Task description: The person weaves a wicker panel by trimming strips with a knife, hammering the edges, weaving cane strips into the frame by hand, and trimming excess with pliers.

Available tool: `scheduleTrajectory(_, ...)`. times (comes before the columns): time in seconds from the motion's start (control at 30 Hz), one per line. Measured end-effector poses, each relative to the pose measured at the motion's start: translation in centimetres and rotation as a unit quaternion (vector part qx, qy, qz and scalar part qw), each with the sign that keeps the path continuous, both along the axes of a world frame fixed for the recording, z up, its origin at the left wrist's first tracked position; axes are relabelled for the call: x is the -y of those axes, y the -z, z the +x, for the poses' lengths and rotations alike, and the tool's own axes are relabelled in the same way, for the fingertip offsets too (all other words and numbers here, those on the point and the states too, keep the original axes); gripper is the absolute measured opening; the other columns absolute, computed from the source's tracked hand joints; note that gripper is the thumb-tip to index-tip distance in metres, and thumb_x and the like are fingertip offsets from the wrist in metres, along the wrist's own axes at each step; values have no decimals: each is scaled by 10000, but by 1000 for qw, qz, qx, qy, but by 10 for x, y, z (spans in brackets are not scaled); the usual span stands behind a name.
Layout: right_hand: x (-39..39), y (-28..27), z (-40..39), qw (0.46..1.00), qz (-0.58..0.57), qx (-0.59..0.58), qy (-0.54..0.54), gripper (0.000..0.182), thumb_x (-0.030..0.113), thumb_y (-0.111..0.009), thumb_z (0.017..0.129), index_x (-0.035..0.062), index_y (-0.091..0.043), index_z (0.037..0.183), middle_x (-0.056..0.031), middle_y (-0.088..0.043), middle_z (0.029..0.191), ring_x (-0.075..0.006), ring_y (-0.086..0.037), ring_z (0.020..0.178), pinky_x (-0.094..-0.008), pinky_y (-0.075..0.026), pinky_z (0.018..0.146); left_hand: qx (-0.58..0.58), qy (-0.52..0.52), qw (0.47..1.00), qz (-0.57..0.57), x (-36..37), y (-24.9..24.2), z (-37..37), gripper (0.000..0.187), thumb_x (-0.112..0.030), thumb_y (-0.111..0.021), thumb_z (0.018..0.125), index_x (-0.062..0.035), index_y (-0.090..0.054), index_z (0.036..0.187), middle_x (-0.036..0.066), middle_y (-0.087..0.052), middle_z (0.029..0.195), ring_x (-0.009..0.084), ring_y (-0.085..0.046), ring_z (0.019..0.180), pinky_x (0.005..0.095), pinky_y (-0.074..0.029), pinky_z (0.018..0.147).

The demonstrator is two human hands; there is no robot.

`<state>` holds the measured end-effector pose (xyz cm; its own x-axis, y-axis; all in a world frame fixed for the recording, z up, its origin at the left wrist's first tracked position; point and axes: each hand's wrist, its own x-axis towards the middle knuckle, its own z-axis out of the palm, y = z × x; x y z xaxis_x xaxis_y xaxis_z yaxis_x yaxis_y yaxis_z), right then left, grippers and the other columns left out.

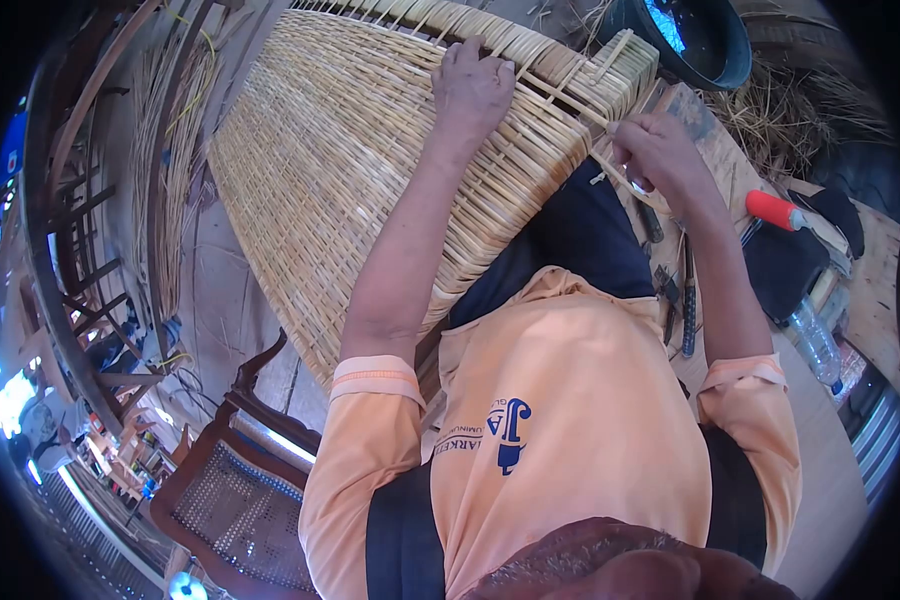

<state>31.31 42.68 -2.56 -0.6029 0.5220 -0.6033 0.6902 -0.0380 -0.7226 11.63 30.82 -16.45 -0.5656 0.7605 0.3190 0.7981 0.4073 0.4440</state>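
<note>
A large woven rattan panel (370,150) lies across my lap and reaches away to the upper left. My left hand (472,85) presses flat on its woven surface near the far edge, fingers spread over the strands. My right hand (655,150) is closed around a thin cane strand (570,100) that runs out of the panel's edge, pinching it beside the weave. A small metal tool seems to be tucked in the same hand, but I cannot tell for sure.
A wooden bench (860,280) on the right carries a red-handled tool (775,210), a plastic bottle (818,345) and dark tools. A black bucket (700,40) stands at the top right over loose straw. A cane-seat wooden chair (235,490) sits lower left.
</note>
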Motion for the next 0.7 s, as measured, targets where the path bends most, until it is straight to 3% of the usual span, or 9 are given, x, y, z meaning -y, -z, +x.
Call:
scheduleTrajectory(0.07,-3,-2,-6,999,1,-35,6,311,233,-550,823,-13,-594,637,-4,-497,521,-78,-442,430,-253,-350,423,20,1,1000,6,-1,0,0,335,-302,-530,871,-29,-717,924,152,-613,1177,340,-564,1073,442,-419,952)
scheduleTrajectory(0.27,-1,-9,-1,999,33,2,-36,308,226,-544,837,-11,-592,646,-8,-492,517,-77,-434,426,-250,-334,408,53,9,998,12,1,-5,0,328,-315,-549,862,-43,-729,893,154,-628,1152,330,-566,1080,438,-418,958)
scheduleTrajectory(0.43,-5,13,-10,999,-14,-19,-22,319,241,-570,860,-9,-595,664,-19,-483,519,-81,-447,434,-265,-351,412,39,26,999,3,-1,-2,-1,332,-333,-572,852,-46,-734,894,164,-629,1148,334,-570,1073,422,-421,958)
scheduleTrajectory(0.5,-8,30,-8,999,-21,-22,-33,324,249,-580,867,-6,-593,667,-24,-481,523,-83,-459,440,-274,-367,420,100,16,995,23,-1,0,-4,291,-303,-602,842,-49,-736,895,172,-631,1137,338,-572,1062,414,-423,958)
scheduleTrajectory(0.53,-9,37,-7,999,14,-6,-50,334,265,-584,873,-9,-602,683,-33,-495,535,-93,-481,465,-281,-389,450,100,14,995,23,-1,-3,-3,291,-303,-602,842,-49,-736,895,172,-631,1137,338,-572,1062,414,-423,958)
scheduleTrajectory(0.6,-11,44,-13,996,49,8,-72,345,281,-589,880,-12,-611,699,-41,-509,546,-104,-503,490,-289,-411,481,250,-24,960,125,1,-9,-1,251,-252,-621,834,-33,-730,892,168,-631,1138,331,-573,1057,421,-418,960)
scheduleTrajectory(0.63,-8,44,-21,976,166,17,-136,353,294,-587,883,-13,-623,714,-47,-522,555,-114,-509,515,-298,-417,510,248,-26,960,125,-1,-11,-6,251,-252,-621,834,-33,-730,892,168,-631,1138,331,-573,1057,421,-418,960)
scheduleTrajectory(0.67,-4,43,-25,940,277,27,-198,362,307,-586,887,-15,-635,728,-53,-536,564,-125,-516,539,-307,-423,538,162,-63,978,116,-3,-10,-12,251,-240,-624,835,-16,-723,892,166,-628,1143,329,-575,1051,416,-422,957)
scheduleTrajectory(0.7,-2,38,-26,940,275,28,-198,362,307,-586,887,-15,-635,728,-53,-536,564,-125,-516,539,-307,-423,538,75,-99,987,106,-3,-9,-18,252,-228,-628,836,0,-717,892,163,-625,1148,327,-576,1045,411,-425,953)
